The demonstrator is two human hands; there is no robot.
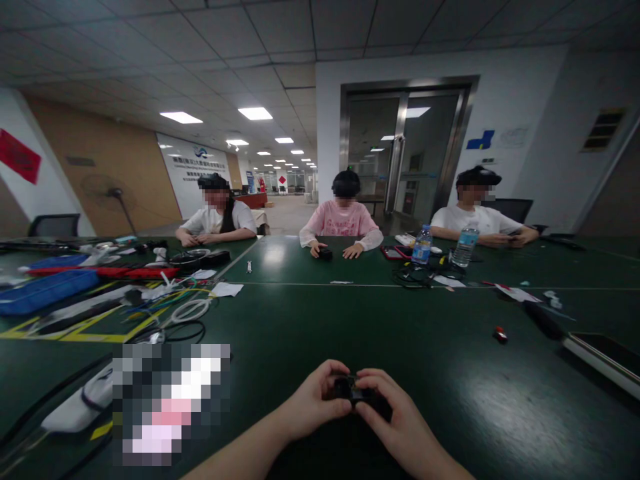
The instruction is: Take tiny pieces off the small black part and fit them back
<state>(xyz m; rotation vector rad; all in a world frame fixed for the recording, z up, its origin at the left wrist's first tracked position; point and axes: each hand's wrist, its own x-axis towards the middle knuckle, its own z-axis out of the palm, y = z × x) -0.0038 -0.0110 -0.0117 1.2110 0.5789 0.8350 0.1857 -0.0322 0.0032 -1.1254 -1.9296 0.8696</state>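
A small black object (359, 393) is held between my two hands, low in the middle of the head view and over the green table (280, 333). My left hand (320, 398) grips its left side, thumb in front and fingers behind. On the other side, my right hand (387, 403) closes on it with the thumb low and the fingers over the top. Fingers cover much of the object, so I cannot make out its kind. Farther right on the table lies a small red and black piece (499, 335).
A white power strip (80, 403), cables (190, 310) and a blue tray (47, 292) crowd the left. Water bottles (465, 245) stand at the back right. A white-edged device (605, 363) lies at the right. Three people (341, 220) in headsets sit across the table.
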